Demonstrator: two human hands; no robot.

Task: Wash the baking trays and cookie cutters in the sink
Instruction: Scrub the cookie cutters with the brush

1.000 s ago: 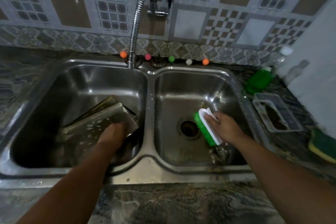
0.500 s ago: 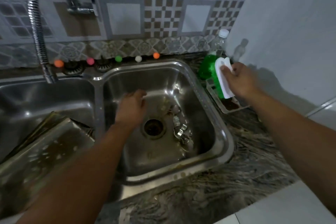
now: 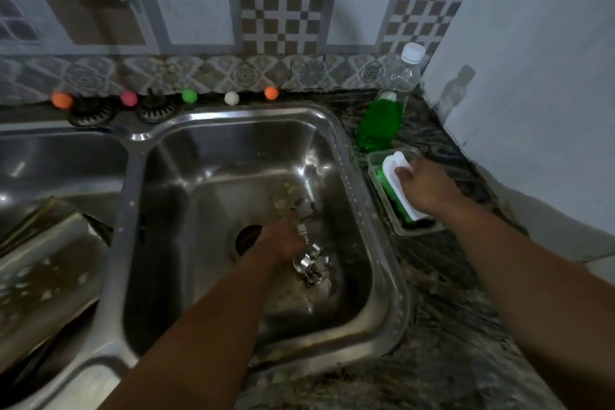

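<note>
Metal cookie cutters lie on the floor of the right sink basin, just right of the drain. My left hand reaches down onto them, fingers curled at a cutter; the grip itself is hidden. Soiled baking trays lean in the left basin. My right hand holds the white-and-green scrub brush inside a clear plastic tray on the counter right of the sink.
A bottle of green dish soap stands behind the plastic tray by the white wall. Small coloured balls line the back ledge of the sink. Dark marbled counter surrounds the basin.
My right hand lowered the brush from above the counter into the plastic tray. My left hand dropped from near the drain down to the cookie cutters.
</note>
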